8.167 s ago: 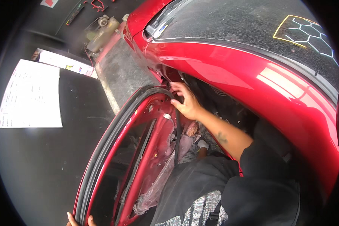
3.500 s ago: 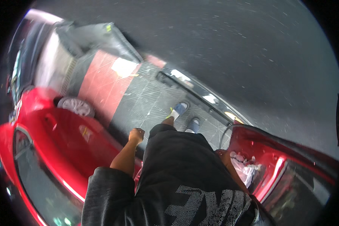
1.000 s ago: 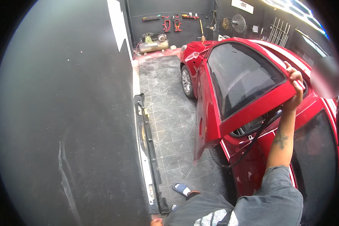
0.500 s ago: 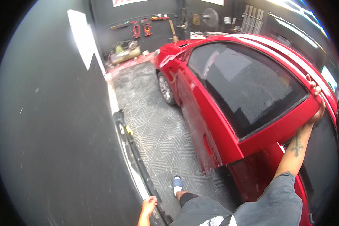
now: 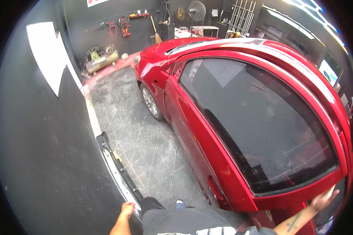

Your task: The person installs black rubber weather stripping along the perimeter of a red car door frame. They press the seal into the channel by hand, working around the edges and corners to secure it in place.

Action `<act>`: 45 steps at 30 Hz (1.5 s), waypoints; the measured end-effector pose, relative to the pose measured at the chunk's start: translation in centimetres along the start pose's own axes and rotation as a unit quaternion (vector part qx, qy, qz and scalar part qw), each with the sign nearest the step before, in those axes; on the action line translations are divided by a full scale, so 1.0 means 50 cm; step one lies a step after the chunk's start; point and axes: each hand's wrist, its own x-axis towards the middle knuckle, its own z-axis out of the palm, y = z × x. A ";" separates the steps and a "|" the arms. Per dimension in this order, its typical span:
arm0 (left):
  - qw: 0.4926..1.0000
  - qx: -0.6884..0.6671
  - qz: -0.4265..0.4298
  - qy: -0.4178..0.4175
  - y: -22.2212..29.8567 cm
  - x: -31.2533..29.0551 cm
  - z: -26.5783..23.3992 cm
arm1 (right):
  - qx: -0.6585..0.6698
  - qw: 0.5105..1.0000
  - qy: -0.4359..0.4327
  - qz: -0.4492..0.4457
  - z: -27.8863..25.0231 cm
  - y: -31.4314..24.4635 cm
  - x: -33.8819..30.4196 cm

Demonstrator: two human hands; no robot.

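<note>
A red car [image 5: 153,58] stands on the right with its near-side door [image 5: 200,133] partly open, standing out from the body. The door has a large dark tinted window [image 5: 255,117] and a recessed handle [image 5: 215,187]. My right hand [image 5: 323,199] is at the lower rear corner of the window frame, palm against the red edge and fingers stretched out. A tattoo shows on that forearm. My left hand [image 5: 127,209] hangs low beside the dark wall, its fingers loosely curled in, with nothing visible in them.
A dark wall [image 5: 35,149] runs along the left. A long black trim strip [image 5: 119,166] lies at its foot on the tiled floor [image 5: 137,129]. At the back are a compressor [image 5: 102,60], a broom [image 5: 156,33], a fan [image 5: 196,11] and wall-hung red tools [image 5: 124,27].
My view has moved closer to the door, which now fills more of the picture. My right hand has gone from wrapping the frame's edge to a flatter, straighter-fingered contact.
</note>
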 end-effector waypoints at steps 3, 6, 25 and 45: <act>0.995 0.080 -0.041 -0.038 0.061 0.088 -0.047 | -0.279 0.917 0.259 -0.114 -0.020 0.019 -0.043; 0.988 0.148 -0.003 -0.032 0.157 0.237 -0.073 | -0.437 0.862 0.238 -0.098 0.014 0.047 -0.061; 0.980 0.106 0.108 -0.132 0.844 0.976 -0.374 | -0.844 0.203 0.410 -0.279 0.348 0.196 -0.308; 0.986 -0.132 0.018 0.102 1.371 1.440 -1.103 | -0.284 0.840 -0.462 -0.024 2.029 2.266 0.025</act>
